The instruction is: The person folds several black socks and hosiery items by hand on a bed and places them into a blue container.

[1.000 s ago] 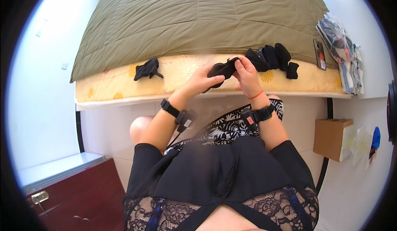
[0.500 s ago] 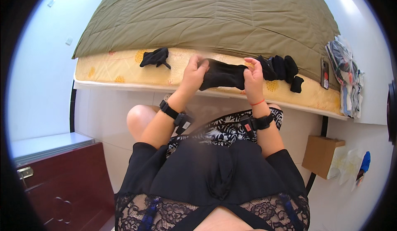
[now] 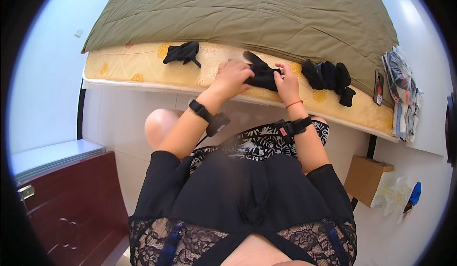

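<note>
A black sock lies between my hands at the front edge of the mattress, bunched, with a narrow part pointing away from me. My left hand curls over its left end, and the fingertips are partly hidden and slightly blurred. On the other end, my right hand pinches the fabric between thumb and fingers. Farther left lies a crumpled pair of black socks. To the right of my right hand, several rolled black socks sit in a row, with a small black folded piece just in front.
The patterned yellow mattress carries an olive quilt behind my hands. At the right end are a phone and clear bags of folded clothes. A cardboard box stands low right; a dark red panel stands low left.
The sock, held stretched between both hands before, is now lower and bunched, with a narrow part sticking out at the far side. My left hand has turned palm-down over it.
</note>
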The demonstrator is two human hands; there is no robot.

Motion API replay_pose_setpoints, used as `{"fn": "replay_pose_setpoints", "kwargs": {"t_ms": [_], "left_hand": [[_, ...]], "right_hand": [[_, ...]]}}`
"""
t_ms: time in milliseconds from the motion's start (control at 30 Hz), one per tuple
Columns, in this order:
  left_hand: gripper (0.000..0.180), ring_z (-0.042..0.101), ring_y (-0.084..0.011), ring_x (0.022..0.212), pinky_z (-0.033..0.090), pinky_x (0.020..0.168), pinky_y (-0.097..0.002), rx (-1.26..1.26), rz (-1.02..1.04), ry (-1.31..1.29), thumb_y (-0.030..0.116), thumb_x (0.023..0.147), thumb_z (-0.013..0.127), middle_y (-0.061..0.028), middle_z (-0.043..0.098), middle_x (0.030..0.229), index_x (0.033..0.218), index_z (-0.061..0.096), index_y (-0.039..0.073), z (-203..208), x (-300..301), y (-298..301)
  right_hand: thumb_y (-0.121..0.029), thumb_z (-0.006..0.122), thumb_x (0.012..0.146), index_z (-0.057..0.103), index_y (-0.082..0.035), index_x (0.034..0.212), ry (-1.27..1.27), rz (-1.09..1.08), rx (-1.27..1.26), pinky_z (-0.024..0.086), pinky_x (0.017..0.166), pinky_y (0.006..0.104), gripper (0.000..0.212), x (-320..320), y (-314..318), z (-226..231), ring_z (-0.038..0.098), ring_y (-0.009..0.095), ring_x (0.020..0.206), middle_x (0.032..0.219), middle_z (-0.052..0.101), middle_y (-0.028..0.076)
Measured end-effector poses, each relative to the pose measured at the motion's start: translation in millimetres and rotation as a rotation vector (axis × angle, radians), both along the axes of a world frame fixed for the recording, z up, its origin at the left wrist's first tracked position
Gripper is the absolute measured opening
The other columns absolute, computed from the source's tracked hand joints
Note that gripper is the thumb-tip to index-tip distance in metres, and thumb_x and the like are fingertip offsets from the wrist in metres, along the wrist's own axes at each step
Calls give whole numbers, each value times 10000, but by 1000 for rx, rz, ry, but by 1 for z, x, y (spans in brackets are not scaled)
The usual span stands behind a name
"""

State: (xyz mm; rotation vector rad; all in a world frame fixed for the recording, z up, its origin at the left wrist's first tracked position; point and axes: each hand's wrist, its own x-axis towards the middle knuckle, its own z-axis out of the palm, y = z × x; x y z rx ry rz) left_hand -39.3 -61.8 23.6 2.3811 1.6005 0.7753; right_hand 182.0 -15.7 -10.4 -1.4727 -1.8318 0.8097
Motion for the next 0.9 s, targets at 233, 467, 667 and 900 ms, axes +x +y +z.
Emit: {"fn": "replay_pose_setpoints", "kwargs": {"t_ms": [233, 467, 667, 900], "left_hand": [[145, 578, -227, 1022, 415, 897, -402, 277, 72, 149, 153, 717, 677, -9, 616, 990, 852, 624, 156, 0, -2, -8], [32, 598, -302, 736, 503, 664, -415, 182, -40, 54, 126, 701, 610, -65, 603, 742, 702, 638, 110, -23, -3, 3], [118, 640, -308, 759, 524, 681, -422, 48, -22, 66, 181, 734, 618, -78, 650, 736, 677, 681, 100, 1, -33, -6], [419, 499, -250, 1272, 382, 1017, -478, -34, 468, 326, 68, 821, 575, -49, 566, 1353, 1204, 610, 233, -11, -130, -6]], "right_hand": [[-123, 631, 836, 620, -39, 1100, -320, -84, 228, 474, 830, 456, 277, 15, -4, 2, 583, 380, 963, 971, 627, 181], [-48, 655, 792, 628, -54, 1082, -130, 431, 503, 479, 907, 424, 291, -34, 1, -6, 583, 398, 1037, 1094, 634, 172], [-486, 572, 885, 459, -306, 1432, -712, 302, 335, 200, 1137, 542, 587, -28, -21, -1, 320, 331, 1405, 1518, 379, 88], [-642, 587, 804, 432, -308, 1450, -738, 307, 398, 194, 1136, 574, 743, -36, -35, 14, 307, 332, 1414, 1543, 335, 87]]}}
